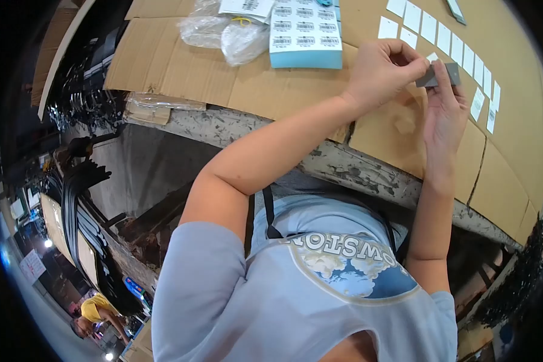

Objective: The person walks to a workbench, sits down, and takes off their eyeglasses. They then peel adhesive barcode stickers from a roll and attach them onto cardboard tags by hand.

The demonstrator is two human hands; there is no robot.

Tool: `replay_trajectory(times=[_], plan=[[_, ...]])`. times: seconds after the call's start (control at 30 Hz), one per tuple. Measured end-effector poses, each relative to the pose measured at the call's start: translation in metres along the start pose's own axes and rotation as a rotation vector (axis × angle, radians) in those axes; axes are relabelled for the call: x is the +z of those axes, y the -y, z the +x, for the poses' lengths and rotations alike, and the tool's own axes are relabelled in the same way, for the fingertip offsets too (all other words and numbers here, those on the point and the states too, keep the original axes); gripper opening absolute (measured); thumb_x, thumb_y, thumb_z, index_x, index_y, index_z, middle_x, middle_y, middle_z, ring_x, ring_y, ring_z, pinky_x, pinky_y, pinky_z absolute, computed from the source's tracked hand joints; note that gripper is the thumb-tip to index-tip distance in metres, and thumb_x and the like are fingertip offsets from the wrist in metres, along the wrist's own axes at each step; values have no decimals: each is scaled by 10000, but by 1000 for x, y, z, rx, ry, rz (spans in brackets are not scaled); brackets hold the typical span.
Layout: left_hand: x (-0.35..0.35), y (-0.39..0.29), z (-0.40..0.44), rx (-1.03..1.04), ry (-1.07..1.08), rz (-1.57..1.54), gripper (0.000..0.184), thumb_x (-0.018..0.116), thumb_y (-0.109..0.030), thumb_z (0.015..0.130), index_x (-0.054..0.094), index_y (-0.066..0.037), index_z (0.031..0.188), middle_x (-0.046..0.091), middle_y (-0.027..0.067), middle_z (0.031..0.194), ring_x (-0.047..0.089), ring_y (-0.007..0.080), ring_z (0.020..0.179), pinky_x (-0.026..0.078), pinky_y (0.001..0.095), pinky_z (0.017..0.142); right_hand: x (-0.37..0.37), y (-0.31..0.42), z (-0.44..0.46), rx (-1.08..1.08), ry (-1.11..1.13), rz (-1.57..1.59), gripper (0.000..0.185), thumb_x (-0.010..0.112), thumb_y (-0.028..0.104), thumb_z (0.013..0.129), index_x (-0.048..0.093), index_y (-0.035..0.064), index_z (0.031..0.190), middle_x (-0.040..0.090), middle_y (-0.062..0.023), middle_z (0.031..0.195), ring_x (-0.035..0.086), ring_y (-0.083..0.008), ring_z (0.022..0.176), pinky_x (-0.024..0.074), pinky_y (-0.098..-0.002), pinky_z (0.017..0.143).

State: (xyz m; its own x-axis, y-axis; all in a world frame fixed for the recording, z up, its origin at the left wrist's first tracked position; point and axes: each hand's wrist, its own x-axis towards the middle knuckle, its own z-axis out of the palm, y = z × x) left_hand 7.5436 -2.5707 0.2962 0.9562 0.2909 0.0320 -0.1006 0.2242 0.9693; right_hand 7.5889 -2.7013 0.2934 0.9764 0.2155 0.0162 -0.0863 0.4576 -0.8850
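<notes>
Right hand grips a flat grey rectangular piece, apparently unfinished, left hand pinched at its edge, white rectangular cards laid out nearby.

Cards on cardboard, label stack left

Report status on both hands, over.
Right hand gripping small gray plate. Left hand at plate's edge, grip unclear. White rectangular pieces close by; nothing seen blocking hands.
</notes>
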Motion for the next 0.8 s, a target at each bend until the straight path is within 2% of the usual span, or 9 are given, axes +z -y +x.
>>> replay_trajectory(times=[0.03, 0.1, 0.2, 0.27, 0.4, 0.5, 0.57, 0.67, 0.8], plan=[[0, -1, 2, -57, 2, -50, 193, 694, -160, 801, 659, 20, 861, 660, 54, 761, 602, 74, 674, 477, 199, 616, 1, 0, 1, 0, 8, 8, 143, 640, 35, 841, 638, -26, 969, 643, -79, 908, 602, -138, 837, 471, -266, 743], [-2, 1, 4, -35, 9, -64, 194, 692, -158, 801, 660, 23, 865, 662, 58, 771, 603, 77, 681, 479, 200, 619, 1, 0, 1, 5, -11, -17, 148, 638, 29, 839, 638, -27, 976, 646, -76, 914, 603, -141, 856, 476, -260, 760], [0, -2, 4, 10, 39, -16, 192, 692, -160, 802, 661, 19, 864, 662, 57, 783, 602, 79, 687, 483, 204, 619, 4, 1, -2, 9, -13, -11, 149, 639, 28, 836, 648, -26, 975, 656, -77, 912, 605, -125, 848, 475, -248, 765], [3, -12, -2, -18, -20, 88, 172, 683, -150, 812, 657, 13, 861, 659, 48, 789, 594, 76, 697, 480, 206, 630, 10, 5, -7, -41, -26, -37, 148, 638, 30, 837, 654, -24, 974, 659, -79, 907, 605, -118, 838, 473, -242, 768], [5, -13, -1, -53, 3, -29, 110, 660, -116, 835, 653, -7, 851, 634, 1, 773, 563, 45, 700, 451, 193, 639, 14, 9, -7, -97, -59, -59, 144, 631, 41, 844, 667, -27, 965, 666, -86, 901, 602, -102, 804, 470, -233, 775], [5, -10, 1, -72, 10, -78, 89, 660, -109, 836, 657, -22, 849, 627, -14, 763, 540, 26, 680, 428, 180, 625, 10, 12, -8, -42, 21, -38, 138, 623, 50, 852, 670, -25, 959, 667, -82, 904, 596, -100, 799, 468, -235, 776], [3, -7, 2, -81, 5, -53, 78, 660, -105, 836, 658, -28, 849, 627, -17, 756, 524, 17, 667, 408, 170, 620, 11, 17, -7, 57, 15, 76, 137, 623, 83, 861, 676, -17, 938, 669, -74, 895, 590, -87, 788, 462, -233, 758], [5, -8, 1, -99, 7, -19, 79, 660, -103, 837, 657, -25, 848, 629, -14, 751, 539, 23, 681, 420, 174, 636, 12, 20, -7, 67, -3, 61, 172, 604, 139, 885, 678, -10, 928, 669, -58, 877, 583, -74, 786, 453, -232, 741], [10, -6, 0, -75, 13, -25, 98, 663, -111, 834, 652, -14, 840, 634, -3, 755, 554, 33, 681, 440, 182, 633, 7, 6, -5, -23, -23, -68, 218, 574, 183, 908, 676, -10, 918, 661, -36, 849, 571, -65, 768, 443, -225, 715]])
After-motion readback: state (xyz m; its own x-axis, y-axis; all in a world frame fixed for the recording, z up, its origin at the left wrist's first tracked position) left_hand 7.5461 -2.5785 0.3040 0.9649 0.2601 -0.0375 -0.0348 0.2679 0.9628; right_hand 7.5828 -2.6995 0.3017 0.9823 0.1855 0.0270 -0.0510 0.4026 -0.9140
